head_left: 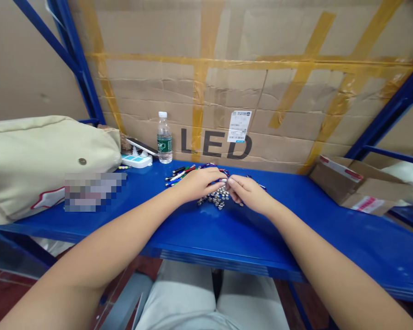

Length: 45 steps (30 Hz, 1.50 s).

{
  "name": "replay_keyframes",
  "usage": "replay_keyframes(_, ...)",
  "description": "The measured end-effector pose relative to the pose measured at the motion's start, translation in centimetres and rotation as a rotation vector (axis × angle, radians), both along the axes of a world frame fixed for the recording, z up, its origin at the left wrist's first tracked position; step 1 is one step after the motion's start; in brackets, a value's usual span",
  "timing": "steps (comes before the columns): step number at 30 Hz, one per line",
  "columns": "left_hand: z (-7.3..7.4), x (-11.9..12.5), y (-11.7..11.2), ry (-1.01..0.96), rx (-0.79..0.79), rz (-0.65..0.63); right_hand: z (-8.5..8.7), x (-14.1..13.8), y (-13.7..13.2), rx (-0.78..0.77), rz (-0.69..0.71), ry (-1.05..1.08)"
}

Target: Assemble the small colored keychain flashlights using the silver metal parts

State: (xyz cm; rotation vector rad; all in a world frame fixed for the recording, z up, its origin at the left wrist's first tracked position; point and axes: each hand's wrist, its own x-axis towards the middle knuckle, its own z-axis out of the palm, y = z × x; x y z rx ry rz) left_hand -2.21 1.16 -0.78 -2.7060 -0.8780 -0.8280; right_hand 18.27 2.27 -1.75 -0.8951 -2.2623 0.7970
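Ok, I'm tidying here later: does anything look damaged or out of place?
The cardboard sheet looks worn: creased and patched with yellow tape. Small metal pieces lie loose on the blue table, not in any container.

Shelf (223,238) passable nearside, silver pieces (219,198) midway, probably pens (177,176) beyond

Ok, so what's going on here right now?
A person's bare left hand and right hand are close together above a loose pile of small silver metal pieces on a blue tabletop. What the fingertips may be pinching is too small to make out. Slim, multicoloured pen-like items lie beyond the left wrist; a clear plastic bottle with a green label stands farther back.
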Motion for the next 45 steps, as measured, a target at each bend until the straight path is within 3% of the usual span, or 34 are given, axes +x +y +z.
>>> replay_keyframes(5, -0.4, 0.1, 0.3, -0.079, -0.045, -0.048, -0.2, -0.1, 0.1, 0.286, -0.070, -0.121)
replay_keyframes(14, -0.4, 0.5, 0.4, -0.161, -0.148, -0.026, 0.1, -0.2, 0.2, 0.504, -0.231, -0.302)
replay_keyframes(17, -0.3, 0.6, 0.3, -0.154, -0.168, -0.030, 0.0, -0.1, 0.3, 0.516, -0.221, -0.299)
replay_keyframes(22, -0.4, 0.7, 0.2, -0.113, -0.163, -0.055, -0.1, -0.3, 0.2, 0.417, -0.122, -0.210)
replay_keyframes(29, -0.9, 0.5, 0.3, -0.031, -0.067, -0.022, -0.5, -0.8, -0.2, -0.080, -0.054, 0.036)
replay_keyframes(33, -1.0, 0.6, 0.4, -0.021, -0.078, -0.002, -0.9, -1.0, 0.0, -0.191, -0.031, 0.073)
replay_keyframes(40, -0.4, 0.5, 0.5, -0.146, -0.387, -0.002, -0.2, -0.9, -0.1, 0.322, -0.224, -0.267)
replay_keyframes(42, -0.2, 0.3, 0.3, -0.189, -0.536, 0.036, 0.2, -0.6, -0.2, 0.371, -0.283, -0.327)
replay_keyframes(45, 0.0, 0.2, 0.0, -0.269, -0.779, -0.007, 0.6, -0.1, -0.2, 0.395, -0.221, -0.367)
